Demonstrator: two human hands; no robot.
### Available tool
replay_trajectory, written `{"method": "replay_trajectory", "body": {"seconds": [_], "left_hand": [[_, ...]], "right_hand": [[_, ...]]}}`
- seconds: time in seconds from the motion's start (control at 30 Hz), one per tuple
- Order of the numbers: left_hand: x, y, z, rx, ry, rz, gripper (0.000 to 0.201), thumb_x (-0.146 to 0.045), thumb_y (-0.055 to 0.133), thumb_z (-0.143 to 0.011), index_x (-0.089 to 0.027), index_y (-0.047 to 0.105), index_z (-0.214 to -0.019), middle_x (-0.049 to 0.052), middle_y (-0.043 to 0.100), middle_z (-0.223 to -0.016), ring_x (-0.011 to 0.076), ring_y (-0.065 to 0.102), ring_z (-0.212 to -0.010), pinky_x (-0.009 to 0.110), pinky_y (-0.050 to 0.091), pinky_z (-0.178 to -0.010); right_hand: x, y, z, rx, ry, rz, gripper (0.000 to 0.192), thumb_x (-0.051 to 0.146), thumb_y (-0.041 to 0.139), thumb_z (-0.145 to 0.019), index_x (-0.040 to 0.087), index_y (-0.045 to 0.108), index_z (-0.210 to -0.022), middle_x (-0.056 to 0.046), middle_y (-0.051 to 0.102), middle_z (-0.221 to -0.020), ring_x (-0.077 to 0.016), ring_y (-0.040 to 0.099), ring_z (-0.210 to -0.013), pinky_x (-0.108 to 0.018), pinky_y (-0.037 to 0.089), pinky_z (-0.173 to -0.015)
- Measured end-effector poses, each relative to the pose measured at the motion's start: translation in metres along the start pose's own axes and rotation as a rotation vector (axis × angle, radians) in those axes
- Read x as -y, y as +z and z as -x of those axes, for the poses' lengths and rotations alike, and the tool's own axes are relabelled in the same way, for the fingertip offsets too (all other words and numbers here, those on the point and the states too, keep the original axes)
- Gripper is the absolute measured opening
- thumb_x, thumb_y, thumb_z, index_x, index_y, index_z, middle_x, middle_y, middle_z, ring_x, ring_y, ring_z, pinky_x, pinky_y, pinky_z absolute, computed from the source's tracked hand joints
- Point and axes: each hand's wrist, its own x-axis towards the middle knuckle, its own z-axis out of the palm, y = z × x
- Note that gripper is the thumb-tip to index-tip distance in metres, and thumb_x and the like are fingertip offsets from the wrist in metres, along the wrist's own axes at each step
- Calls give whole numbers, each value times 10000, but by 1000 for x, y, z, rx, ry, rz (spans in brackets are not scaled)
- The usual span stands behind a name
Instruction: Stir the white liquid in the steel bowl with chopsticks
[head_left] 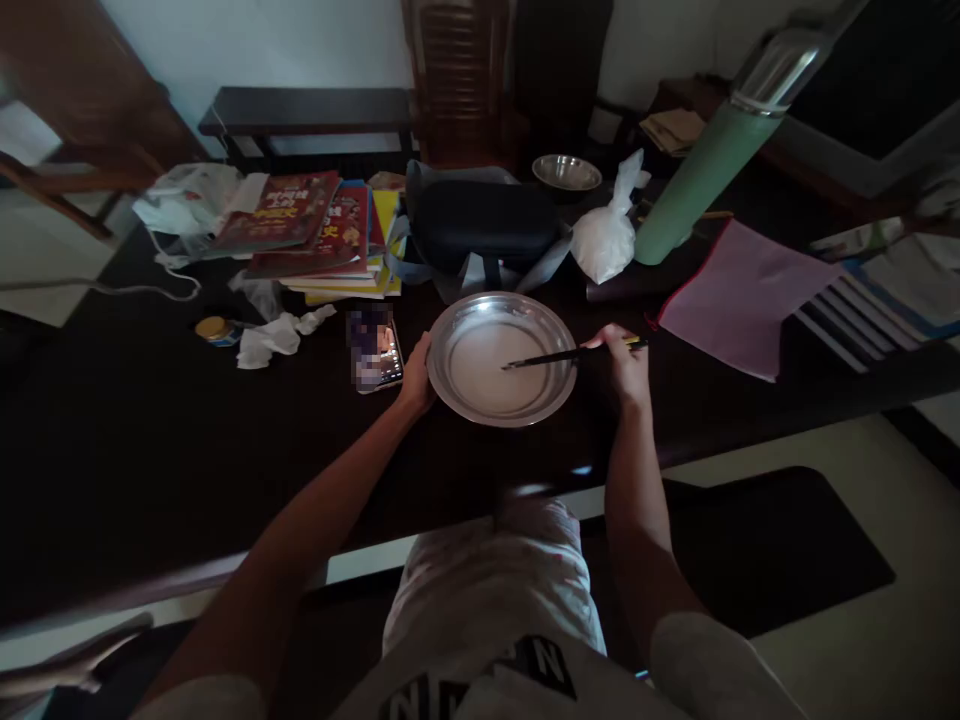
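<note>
Metal plate (457, 405) sits on the dark table (150, 440) between my two hands, shallow and round, with something pale and flat spread across its bottom. My left hand (417, 376) is cupped against the plate's left rim, fingers curled around the edge and touching it. My right hand (624, 365) rests just past the right rim, thumb and fingers pinched on the end of a pair of dark chopsticks (570, 354); they reach leftward over the rim, and their tips lie near the middle of the plate, on or just above the pale layer; I cannot tell which.

Just beyond my left hand a phone (377, 350) lies flat with its screen lit. Further left of it is a crumpled white tissue (276, 336) and a small yellow-lidded jar (214, 328). Straight ahead of the plate, away from me, a dark bag (484, 222) rests against a stack of red and yellow books (322, 235). Ahead of my right hand stands a knotted white plastic bag (606, 238), and beside it a tall green flask (705, 175) leans in the view. A small steel bowl (567, 172) sits behind the bag. To the right of my right hand lies a pink folder (739, 295).
</note>
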Motion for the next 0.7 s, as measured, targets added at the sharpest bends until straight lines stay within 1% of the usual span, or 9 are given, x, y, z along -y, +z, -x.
{"method": "replay_trajectory", "body": {"seconds": [0.13,0.2,0.3,0.37,0.5,0.57,0.63,0.67,0.7], "left_hand": [[-1,-1,-1,1,36,-28,357,-557,781,-864,-201,794,-899,43,827,-897,285,772,-1077,376,601,-1011],[-2,-2,-2,6,38,-35,344,-544,782,-868,-202,794,-906,40,834,-934,279,769,-1083,367,599,-1012],[-3,-2,-2,2,16,-49,355,-548,779,-872,-195,794,-910,48,829,-910,290,773,-1058,383,611,-986],[-3,-2,-2,-7,17,-60,366,-558,781,-868,-194,792,-910,48,823,-895,293,773,-1050,388,612,-984],[-2,-1,-2,-9,32,-54,377,-565,782,-861,-197,793,-941,50,823,-931,291,764,-1090,383,601,-1010],[-3,-1,-2,-13,19,-57,385,-576,780,-861,-196,785,-926,55,813,-893,306,765,-1079,398,606,-996],[-3,-1,-1,-3,11,-58,386,-578,774,-867,-196,776,-920,60,807,-875,318,765,-1081,412,608,-990],[-3,-1,-1,8,10,-57,382,-575,771,-872,-195,774,-918,63,808,-882,320,764,-1091,414,606,-994],[-4,-1,-1,18,9,-53,375,-567,769,-876,-194,773,-915,64,810,-892,319,761,-1102,410,604,-999]], "right_hand": [[2,3,0,205,-20,14,502,771,751,-811,289,796,-678,-4,776,-737,-230,743,-792,-400,570,-830],[1,3,0,158,-21,11,486,761,751,-821,291,809,-713,-4,790,-751,-224,741,-795,-396,568,-845],[0,0,-1,1,-7,-7,519,763,715,-855,283,779,-667,2,741,-655,-206,716,-729,-379,561,-824],[1,-1,0,23,-4,1,520,757,717,-856,281,772,-653,4,725,-639,-202,706,-713,-371,557,-804],[3,3,0,184,-23,16,496,758,752,-822,280,797,-695,-7,782,-744,-215,737,-781,-377,561,-817],[3,3,-1,120,-22,11,523,782,736,-817,278,776,-679,-7,781,-731,-217,736,-766,-385,568,-821],[2,1,-1,-8,-9,1,555,797,704,-830,276,735,-641,0,743,-655,-212,716,-707,-390,573,-806],[2,0,-1,-41,-12,1,557,784,682,-858,275,727,-635,1,729,-637,-210,713,-698,-391,574,-814],[2,0,-1,-20,-5,4,549,768,674,-874,276,729,-637,0,725,-635,-209,714,-698,-391,574,-818]]}}
